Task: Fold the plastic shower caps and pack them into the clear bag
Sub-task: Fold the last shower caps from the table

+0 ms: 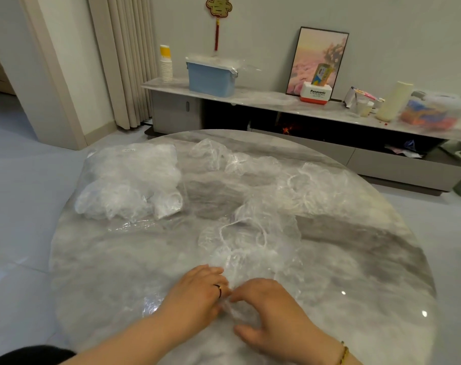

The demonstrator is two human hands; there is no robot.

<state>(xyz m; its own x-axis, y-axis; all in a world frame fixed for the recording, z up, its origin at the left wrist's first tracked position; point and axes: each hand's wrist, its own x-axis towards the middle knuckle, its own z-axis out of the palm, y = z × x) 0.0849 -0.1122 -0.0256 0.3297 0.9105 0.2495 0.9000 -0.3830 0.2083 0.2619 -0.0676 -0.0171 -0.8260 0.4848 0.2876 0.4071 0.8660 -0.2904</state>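
Observation:
On the round grey marble table (97,262) my left hand (197,293) and my right hand (266,309) meet near the front edge. Both have their fingers curled on one crumpled clear shower cap (232,309) lying between them. A loose clear shower cap (245,233) with a white elastic rim lies just beyond my hands. Several more loose shower caps (303,185) spread across the far right of the table. The clear bag (129,180), stuffed with shower caps, lies at the far left of the table.
Behind the table runs a low grey cabinet (276,101) holding a blue lidded box (211,77), stacked paper cups (166,64), a framed picture (318,59) and a Panasonic box (316,92). Pale floor surrounds the table.

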